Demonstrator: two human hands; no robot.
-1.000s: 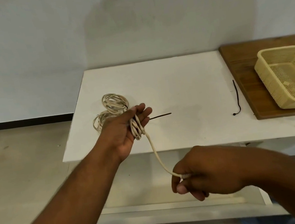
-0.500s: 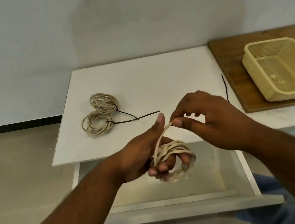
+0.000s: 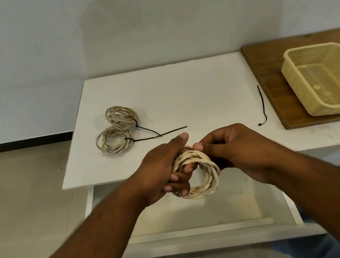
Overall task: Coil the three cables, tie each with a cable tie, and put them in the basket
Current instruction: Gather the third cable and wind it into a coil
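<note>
- We see the left hand [image 3: 161,172] at lower centre of the frame, its fingers curled through a cream cable coil [image 3: 209,177] and gripping it, the thumb pointing straight up.
- The right hand [image 3: 239,148] meets it from the right and pinches the top of the same coil between its thumb and bent fingers.
- This coil hangs in the air in front of the white table [image 3: 181,89], above an open white drawer [image 3: 196,217].
- At the left of the table we find two more coils that touch each other: the far coil [image 3: 121,117] and the near coil [image 3: 113,140].
- Each carries a black tie round it; the far tie [image 3: 148,129] and the near tie [image 3: 161,134] trail to the right and cross.
- A loose black tie [image 3: 262,105] lies on the table's right side, just beside a wooden board [image 3: 264,71].
- A yellow mesh basket [image 3: 292,85] stands on that board at the right edge of the frame, well apart from all three coils.
</note>
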